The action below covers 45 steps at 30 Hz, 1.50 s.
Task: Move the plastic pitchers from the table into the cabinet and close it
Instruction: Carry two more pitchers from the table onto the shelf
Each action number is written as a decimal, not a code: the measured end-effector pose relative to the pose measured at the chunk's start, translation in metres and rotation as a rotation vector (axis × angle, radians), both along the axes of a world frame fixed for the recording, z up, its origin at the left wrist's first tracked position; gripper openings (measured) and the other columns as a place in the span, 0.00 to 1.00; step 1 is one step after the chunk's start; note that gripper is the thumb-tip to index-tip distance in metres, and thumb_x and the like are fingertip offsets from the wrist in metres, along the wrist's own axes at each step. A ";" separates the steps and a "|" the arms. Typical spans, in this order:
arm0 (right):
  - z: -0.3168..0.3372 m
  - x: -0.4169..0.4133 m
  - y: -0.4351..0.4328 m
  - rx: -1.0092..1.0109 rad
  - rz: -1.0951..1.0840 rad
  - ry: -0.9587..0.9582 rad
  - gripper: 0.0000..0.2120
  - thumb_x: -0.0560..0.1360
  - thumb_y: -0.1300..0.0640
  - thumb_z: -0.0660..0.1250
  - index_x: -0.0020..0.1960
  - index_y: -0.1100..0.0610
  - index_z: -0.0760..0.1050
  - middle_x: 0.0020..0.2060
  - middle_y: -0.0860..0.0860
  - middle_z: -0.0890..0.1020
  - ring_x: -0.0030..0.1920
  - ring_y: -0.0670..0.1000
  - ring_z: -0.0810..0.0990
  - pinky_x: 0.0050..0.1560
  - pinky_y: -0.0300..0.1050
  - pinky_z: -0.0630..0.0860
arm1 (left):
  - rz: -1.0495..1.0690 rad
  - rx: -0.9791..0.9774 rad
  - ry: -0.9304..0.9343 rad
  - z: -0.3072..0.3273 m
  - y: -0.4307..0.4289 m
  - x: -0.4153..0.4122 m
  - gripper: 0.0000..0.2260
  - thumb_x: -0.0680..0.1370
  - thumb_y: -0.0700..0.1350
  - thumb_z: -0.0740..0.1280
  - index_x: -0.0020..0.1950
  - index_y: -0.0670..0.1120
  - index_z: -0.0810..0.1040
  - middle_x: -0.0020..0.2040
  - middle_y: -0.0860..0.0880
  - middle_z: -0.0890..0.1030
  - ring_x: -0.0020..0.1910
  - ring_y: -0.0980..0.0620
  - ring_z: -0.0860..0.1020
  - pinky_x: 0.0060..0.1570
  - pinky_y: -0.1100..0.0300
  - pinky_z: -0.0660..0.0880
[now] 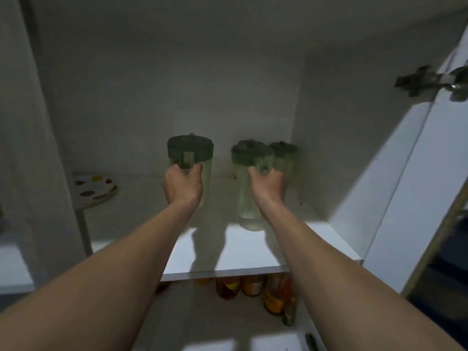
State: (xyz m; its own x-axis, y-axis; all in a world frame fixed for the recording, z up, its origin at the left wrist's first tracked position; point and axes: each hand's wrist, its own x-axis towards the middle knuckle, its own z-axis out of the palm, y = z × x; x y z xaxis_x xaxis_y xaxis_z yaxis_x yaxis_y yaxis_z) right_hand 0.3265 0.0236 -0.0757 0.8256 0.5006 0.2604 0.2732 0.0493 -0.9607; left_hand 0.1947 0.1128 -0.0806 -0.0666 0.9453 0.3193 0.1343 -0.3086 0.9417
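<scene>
Both my arms reach into the open white cabinet. My left hand (182, 186) is closed around the handle of a clear plastic pitcher with a green lid (190, 148), held over the shelf (243, 252) near the middle. My right hand (268, 184) grips the handle of a second green-lidded pitcher (250, 154), whose base is near the shelf. A third green-lidded pitcher (284, 153) stands behind it against the cabinet's right wall. Whether the two held pitchers touch the shelf is unclear.
A plate with coloured spots (95, 190) lies at the shelf's left end. The open cabinet door (405, 198) hangs at the right on a metal hinge (428, 81). Several bottles with orange and yellow labels (253, 287) stand on the shelf below.
</scene>
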 end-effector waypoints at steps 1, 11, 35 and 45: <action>-0.005 0.008 0.013 -0.003 0.010 0.000 0.07 0.76 0.56 0.69 0.39 0.53 0.76 0.33 0.48 0.78 0.34 0.49 0.77 0.32 0.40 0.68 | 0.003 -0.004 0.000 -0.003 0.011 0.007 0.06 0.75 0.46 0.66 0.41 0.44 0.78 0.37 0.43 0.78 0.39 0.40 0.76 0.39 0.57 0.66; -0.047 0.068 0.139 -0.036 0.124 -0.083 0.19 0.77 0.58 0.68 0.30 0.53 0.68 0.27 0.48 0.72 0.30 0.48 0.70 0.35 0.42 0.66 | 0.122 0.021 0.062 -0.029 0.124 0.073 0.12 0.77 0.47 0.68 0.52 0.38 0.81 0.50 0.38 0.83 0.50 0.38 0.81 0.49 0.50 0.76; -0.071 0.109 0.280 -0.023 0.204 -0.098 0.11 0.75 0.60 0.69 0.37 0.58 0.70 0.30 0.49 0.72 0.35 0.50 0.73 0.39 0.44 0.69 | 0.103 -0.061 0.070 -0.057 0.235 0.125 0.13 0.77 0.48 0.68 0.53 0.39 0.79 0.49 0.40 0.82 0.50 0.39 0.80 0.53 0.48 0.77; -0.064 0.104 0.252 -0.283 0.185 -0.153 0.26 0.76 0.51 0.71 0.67 0.62 0.67 0.56 0.55 0.78 0.57 0.58 0.79 0.53 0.49 0.77 | 0.164 -0.180 0.241 -0.060 0.228 0.114 0.32 0.69 0.65 0.71 0.64 0.47 0.66 0.61 0.41 0.77 0.60 0.37 0.76 0.61 0.41 0.72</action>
